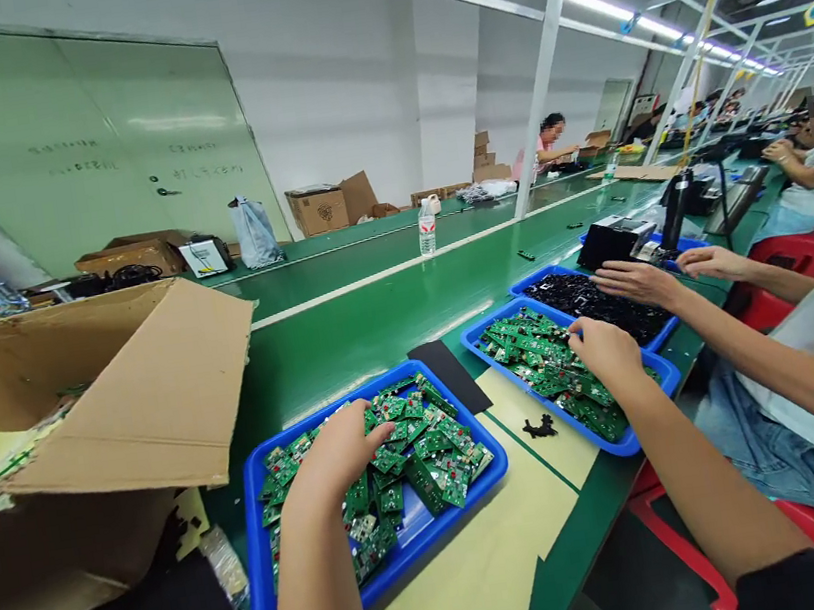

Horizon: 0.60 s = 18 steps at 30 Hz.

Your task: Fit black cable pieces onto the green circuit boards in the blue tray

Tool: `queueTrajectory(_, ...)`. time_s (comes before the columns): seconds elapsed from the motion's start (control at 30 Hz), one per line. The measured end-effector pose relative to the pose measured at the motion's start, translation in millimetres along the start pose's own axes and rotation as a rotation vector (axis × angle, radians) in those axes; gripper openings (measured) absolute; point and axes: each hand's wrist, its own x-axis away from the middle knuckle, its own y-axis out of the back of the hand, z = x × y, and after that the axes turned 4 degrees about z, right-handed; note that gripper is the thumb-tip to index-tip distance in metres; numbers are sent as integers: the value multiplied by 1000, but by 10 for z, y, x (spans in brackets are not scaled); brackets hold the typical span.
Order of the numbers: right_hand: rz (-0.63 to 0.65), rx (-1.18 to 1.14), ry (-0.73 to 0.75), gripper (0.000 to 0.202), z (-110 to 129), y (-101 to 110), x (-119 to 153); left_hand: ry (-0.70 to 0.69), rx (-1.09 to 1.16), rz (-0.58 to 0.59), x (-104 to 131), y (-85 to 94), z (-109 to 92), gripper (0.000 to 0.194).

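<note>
Green circuit boards (433, 443) fill much of a blue tray (495, 469) in front of me. Over its left half is my left hand (341, 451), fingers reaching among the boards and mostly hidden behind the hand. A second blue tray (468, 339), to the right, holds a heap of similar boards (534, 343). My right hand (605, 350) is above that tray's right edge, fingers bent together at a small dark thing that I cannot make out. A black tangled piece (539, 427) lies on the yellowish sheet (483, 577) between the trays.
At the left stands an open cardboard box (125, 405). A black sheet (451, 376) lies behind the trays. A co-worker's hands (638, 283) are close to my right hand, by a tray of black parts (565, 303). A bottle (427, 229) stands on the green table (349, 323).
</note>
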Motion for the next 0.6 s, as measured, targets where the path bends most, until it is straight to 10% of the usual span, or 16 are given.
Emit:
queueTrajectory(0.3, -124, -302, 232, 26, 0, -71, 85, -146, 39, -40, 24, -59, -303, 41)
queueTrajectory(0.6, -237, -708, 555, 30, 256, 169, 513, -565, 169, -157, 37, -581, -1001, 46)
